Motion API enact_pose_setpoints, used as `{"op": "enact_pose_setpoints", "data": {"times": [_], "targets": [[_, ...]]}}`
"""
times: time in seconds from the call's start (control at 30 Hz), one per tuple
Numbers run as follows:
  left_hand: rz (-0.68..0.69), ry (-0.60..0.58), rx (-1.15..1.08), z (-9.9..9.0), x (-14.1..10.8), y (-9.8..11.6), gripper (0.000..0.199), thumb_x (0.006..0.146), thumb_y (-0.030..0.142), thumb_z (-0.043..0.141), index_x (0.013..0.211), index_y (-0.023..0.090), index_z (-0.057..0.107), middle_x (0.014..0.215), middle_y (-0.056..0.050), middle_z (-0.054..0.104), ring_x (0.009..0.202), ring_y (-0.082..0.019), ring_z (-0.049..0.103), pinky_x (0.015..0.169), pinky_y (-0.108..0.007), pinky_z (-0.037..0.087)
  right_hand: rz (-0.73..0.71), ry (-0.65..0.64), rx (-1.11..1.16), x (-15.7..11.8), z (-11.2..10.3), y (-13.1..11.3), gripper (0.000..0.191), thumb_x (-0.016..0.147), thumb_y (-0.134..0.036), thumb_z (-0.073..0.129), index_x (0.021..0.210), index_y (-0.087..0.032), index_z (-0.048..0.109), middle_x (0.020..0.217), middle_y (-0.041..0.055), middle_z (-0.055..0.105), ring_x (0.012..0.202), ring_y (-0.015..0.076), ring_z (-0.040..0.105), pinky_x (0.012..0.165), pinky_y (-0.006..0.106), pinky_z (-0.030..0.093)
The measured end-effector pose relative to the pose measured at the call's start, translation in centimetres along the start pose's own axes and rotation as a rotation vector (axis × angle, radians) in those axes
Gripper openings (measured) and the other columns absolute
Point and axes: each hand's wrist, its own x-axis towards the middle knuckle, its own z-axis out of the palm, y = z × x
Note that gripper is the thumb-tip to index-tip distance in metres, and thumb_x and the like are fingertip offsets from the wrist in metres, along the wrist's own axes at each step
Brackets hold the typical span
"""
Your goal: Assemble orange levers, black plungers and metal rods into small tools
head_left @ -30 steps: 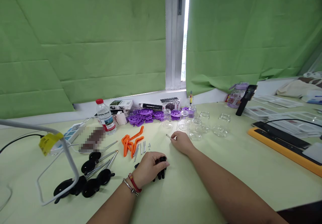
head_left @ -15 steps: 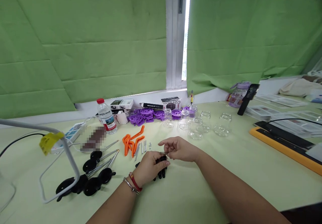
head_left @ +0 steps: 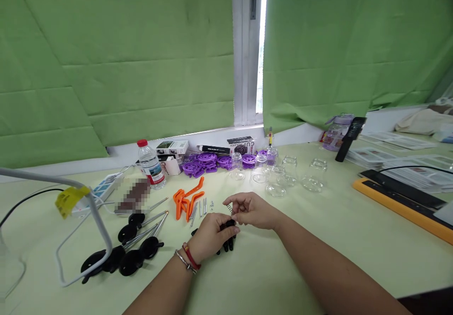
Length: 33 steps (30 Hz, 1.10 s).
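Head view: silvery metal coil spring (head_left: 230, 208) pinched between right hand's (head_left: 254, 210) fingertips, at one o'clock from left hand (head_left: 211, 233). Left thumb and fingers close around black plastic piece (head_left: 230, 223). Spring and piece look unjoined; orange plastic angled parts (head_left: 180, 200) at ten o'clock, silvery metal rods (head_left: 205, 206) at eleven, lie loose.

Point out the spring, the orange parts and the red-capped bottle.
Spring (head_left: 230, 209), head view: on its coils.
Orange parts (head_left: 179, 197), head view: on the leftmost piece.
Red-capped bottle (head_left: 154, 171), head view: on its label.
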Motion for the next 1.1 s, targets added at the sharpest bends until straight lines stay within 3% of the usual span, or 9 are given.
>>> {"op": "enact_pose_setpoints", "data": {"times": [0.23,0.5,0.63,0.77,0.9,1.1], "targets": [[-0.031,0.018,0.000,0.0,0.1,-0.2,0.028,0.079,0.040,0.055,0.068,0.015,0.056,0.058,0.003,0.043,0.054,-0.009,0.037,0.053,-0.020,0.034,-0.042,0.088,0.132,0.3,0.5,0.2,0.026,0.064,-0.022,0.076,0.085,-0.014,0.063,0.068,-0.0008,0.061,0.055,0.0083,0.055,0.053,0.023,0.047],[-0.025,0.010,-0.003,0.1,0.1,-0.3,0.029,0.079,0.040,0.056,0.063,0.015,0.053,0.056,0.005,0.038,0.052,-0.008,0.032,0.050,-0.020,0.030,-0.059,0.043,0.151,0.2,0.4,0.6,0.022,0.061,-0.024,0.079,0.078,-0.014,0.068,0.065,0.0012,0.065,0.057,0.0111,0.059,0.057,0.026,0.048],[-0.021,0.016,0.028,0.0,0.2,-0.3,0.030,0.079,0.039,0.056,0.062,0.015,0.053,0.056,0.005,0.035,0.052,-0.007,0.030,0.050,-0.020,0.028,-0.116,0.025,-0.006,0.2,0.2,0.5,0.015,0.060,-0.022,0.079,0.069,-0.015,0.070,0.072,0.0014,0.062,0.064,0.0108,0.058,0.059,0.024,0.046],[-0.003,0.005,0.028,0.1,0.2,-0.3,0.032,0.080,0.041,0.055,0.062,0.015,0.053,0.056,0.006,0.031,0.053,-0.007,0.026,0.049,-0.020,0.025,-0.132,-0.032,-0.178,0.2,-0.3,0.7,0.013,0.061,-0.026,0.079,0.068,-0.017,0.073,0.075,0.0007,0.059,0.060,0.0072,0.052,0.054,0.021,0.041],[0.027,-0.024,0.038,0.0,0.1,0.0,0.037,0.082,0.047,0.051,0.064,0.015,0.053,0.055,0.005,0.033,0.052,-0.007,0.027,0.049,-0.020,0.026,-0.094,-0.092,-0.203,0.1,-0.8,0.8,0.020,0.061,-0.033,0.079,0.073,-0.019,0.075,0.076,0.0014,0.059,0.062,0.0087,0.053,0.054,0.022,0.041],[0.034,-0.012,0.091,-0.1,0.1,0.1,0.036,0.082,0.045,0.050,0.062,0.015,0.053,0.054,0.004,0.037,0.051,-0.007,0.031,0.049,-0.020,0.028,-0.105,-0.086,-0.248,0.0,-0.8,0.6,0.021,0.063,-0.036,0.077,0.072,-0.018,0.074,0.076,0.0029,0.062,0.062,0.0099,0.053,0.056,0.023,0.042]]}}
